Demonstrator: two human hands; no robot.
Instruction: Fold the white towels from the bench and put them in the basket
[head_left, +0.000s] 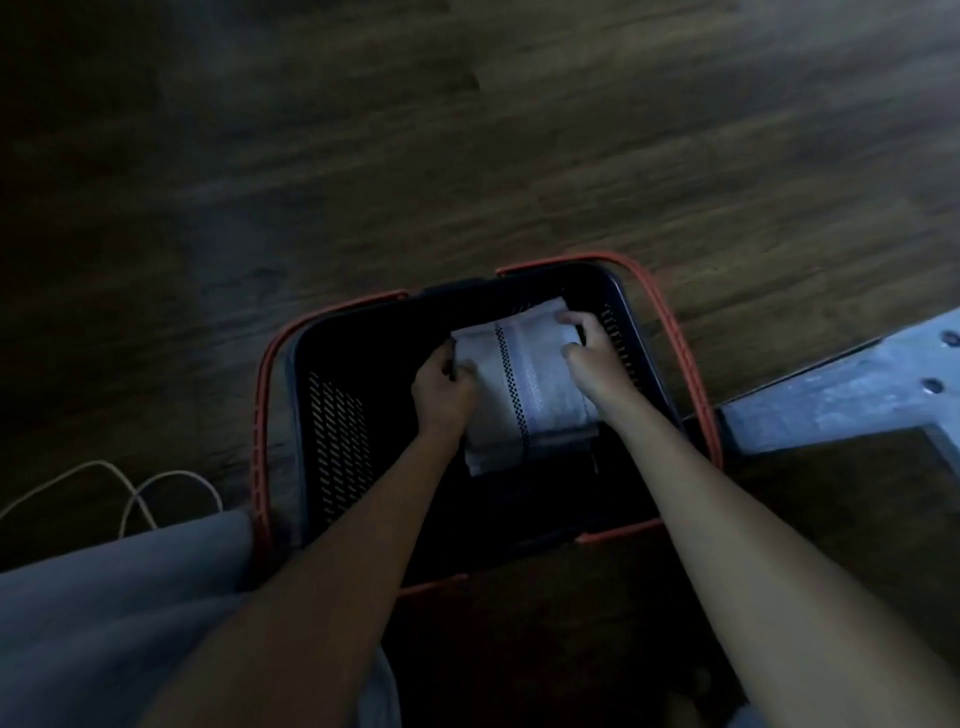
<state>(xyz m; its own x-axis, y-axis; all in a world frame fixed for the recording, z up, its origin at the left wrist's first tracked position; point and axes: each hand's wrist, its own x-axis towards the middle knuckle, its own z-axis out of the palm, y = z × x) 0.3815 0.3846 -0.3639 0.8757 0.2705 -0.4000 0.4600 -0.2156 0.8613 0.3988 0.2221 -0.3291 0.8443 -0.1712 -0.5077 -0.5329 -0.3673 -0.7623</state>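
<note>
A folded white towel (524, 379) with a dark dotted stripe lies inside the black basket (337, 431), which has red handles and slotted walls. My left hand (444, 392) grips the towel's left edge. My right hand (589, 348) holds its right edge, fingers curled over the far corner. Both forearms reach down into the basket from the bottom of the view. More folded cloth seems to lie under the towel, but it is too dark to tell.
The basket stands on a dark wooden floor (467, 156). A pale metal bench frame (852, 395) juts in at the right. A light cord (130, 493) loops on the floor at the left, above grey fabric (104, 613).
</note>
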